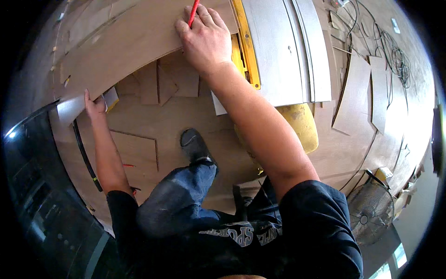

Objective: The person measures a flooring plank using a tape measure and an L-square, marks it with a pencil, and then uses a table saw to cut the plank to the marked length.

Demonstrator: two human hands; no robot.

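Note:
A long brown board (134, 35) stretches across the upper left, raised above the floor. My right hand (204, 39) is closed around a red pencil (193, 13) and rests on the board near its right end. At the board's lower left, my left hand (95, 106) grips the near edge, thumb up; its other fingers are mostly hidden. Just right of the right hand runs a yellow metal bar (247, 44), beside a pale grey panel with long grooves (283, 56). The board's right end meets the bar.
A yellow rounded object (299, 128) stands under the grey panel. Offcut boards (354, 93) and coiled cables (395, 60) lie on the floor at right, with a round fan (369, 214) nearer me. Dark glass (46, 200) borders the left side. More brown pieces lie below the board.

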